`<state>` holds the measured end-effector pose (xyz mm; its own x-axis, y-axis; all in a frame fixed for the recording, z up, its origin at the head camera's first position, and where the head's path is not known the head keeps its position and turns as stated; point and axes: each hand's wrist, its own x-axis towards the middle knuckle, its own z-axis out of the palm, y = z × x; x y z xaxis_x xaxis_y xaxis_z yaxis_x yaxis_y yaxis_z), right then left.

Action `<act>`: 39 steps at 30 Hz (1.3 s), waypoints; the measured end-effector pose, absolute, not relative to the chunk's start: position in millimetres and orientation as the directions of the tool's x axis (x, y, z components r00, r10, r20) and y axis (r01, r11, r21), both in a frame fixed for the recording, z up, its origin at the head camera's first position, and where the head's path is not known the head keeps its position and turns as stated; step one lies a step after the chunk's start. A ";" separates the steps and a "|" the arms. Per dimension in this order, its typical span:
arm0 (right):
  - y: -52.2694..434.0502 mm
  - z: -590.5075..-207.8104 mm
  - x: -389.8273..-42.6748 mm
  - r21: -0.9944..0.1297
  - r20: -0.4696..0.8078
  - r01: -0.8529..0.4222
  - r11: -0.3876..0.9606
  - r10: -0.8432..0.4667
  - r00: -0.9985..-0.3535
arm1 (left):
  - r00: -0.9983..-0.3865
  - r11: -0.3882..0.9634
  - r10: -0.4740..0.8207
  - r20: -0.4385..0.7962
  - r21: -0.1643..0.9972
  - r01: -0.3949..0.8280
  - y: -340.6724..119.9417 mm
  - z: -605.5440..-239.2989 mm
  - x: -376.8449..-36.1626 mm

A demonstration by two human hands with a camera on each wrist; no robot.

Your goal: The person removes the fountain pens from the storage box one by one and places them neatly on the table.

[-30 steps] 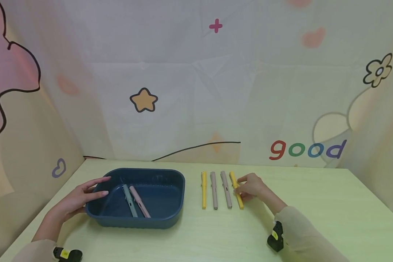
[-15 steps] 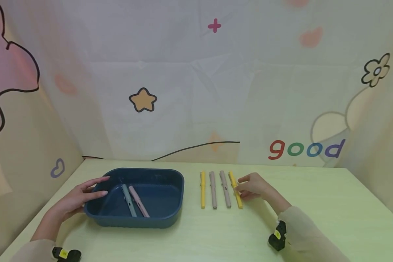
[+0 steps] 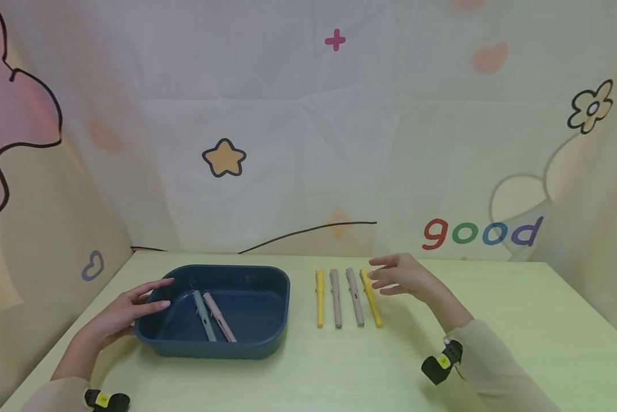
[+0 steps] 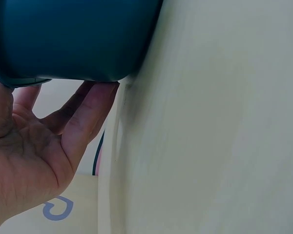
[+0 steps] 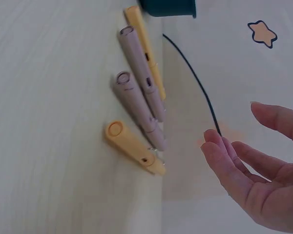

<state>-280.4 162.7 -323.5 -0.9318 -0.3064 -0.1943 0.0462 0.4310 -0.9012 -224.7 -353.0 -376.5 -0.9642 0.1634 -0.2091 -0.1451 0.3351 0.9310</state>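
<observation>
At the left of the table is a dark blue basin (image 3: 207, 350). My left hand (image 3: 118, 312) grips its left end, thumb over the rim and other fingers against the outer wall (image 4: 78, 44). Inside lie a green pen (image 3: 203, 316) and a pink pen (image 3: 219, 317). To its right, a row of capped pens runs from a yellow pen (image 3: 320, 298) through two greyish-pink pens (image 3: 336, 300) to a tilted yellow pen (image 3: 374, 306). My right hand (image 3: 406, 277) hovers above that last pen's upper end, fingers spread and holding nothing; the right wrist view shows it apart from the pens.
The pale table (image 3: 339, 372) meets a printed cloth backdrop (image 3: 287, 171) behind, with more cloth at both sides. A black wrist camera (image 3: 442, 361) sits on the right sleeve, another wrist camera (image 3: 107, 400) on the left.
My right hand has let go of the tilted yellow pen and risen up and slightly back, its fingers spreading. The pens and the basin stay put, with my left hand still on the basin.
</observation>
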 end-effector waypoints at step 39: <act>-10.8 -312.3 -269.1 -0.954 -0.091 -0.089 0.287 -0.558 -0.825 | -0.964 0.337 0.165 -0.210 0.930 -0.145 -354.1 -379.8 -226.3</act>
<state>-269.1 -10.8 -312.3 -0.8247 -0.5582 -0.0911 -0.0886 0.2865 -0.9540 -226.3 -354.1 -379.8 -0.9636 0.1652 -0.2104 -0.1452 0.3375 0.9301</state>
